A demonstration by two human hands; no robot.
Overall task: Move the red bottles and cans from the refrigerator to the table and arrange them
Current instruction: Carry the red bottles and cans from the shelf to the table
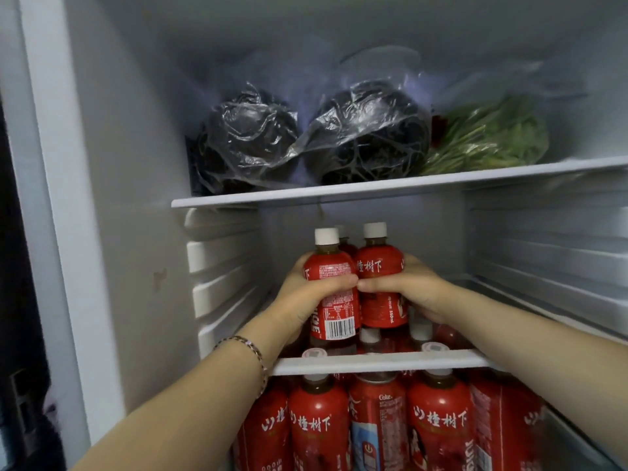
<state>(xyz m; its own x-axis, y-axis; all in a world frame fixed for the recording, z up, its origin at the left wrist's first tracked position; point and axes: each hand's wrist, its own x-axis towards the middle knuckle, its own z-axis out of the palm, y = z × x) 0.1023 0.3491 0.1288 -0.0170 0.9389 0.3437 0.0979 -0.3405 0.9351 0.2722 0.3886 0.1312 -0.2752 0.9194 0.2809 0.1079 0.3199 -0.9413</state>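
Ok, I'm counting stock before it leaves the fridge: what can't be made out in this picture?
Head view:
- Rear bottle: mostly hidden behind the barcode bottle in the left hand and the 350mL bottle in the right hand.
- Lower-shelf bottles: bottoms cut off by the bottom edge, some behind the right forearm.
- Plastic bags: dark contents obscured by crumpled film.

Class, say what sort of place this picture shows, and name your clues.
Probably inside a home refrigerator: white shelf, bagged greens above, and red bottles packed below; left hand and right hand each grip one.
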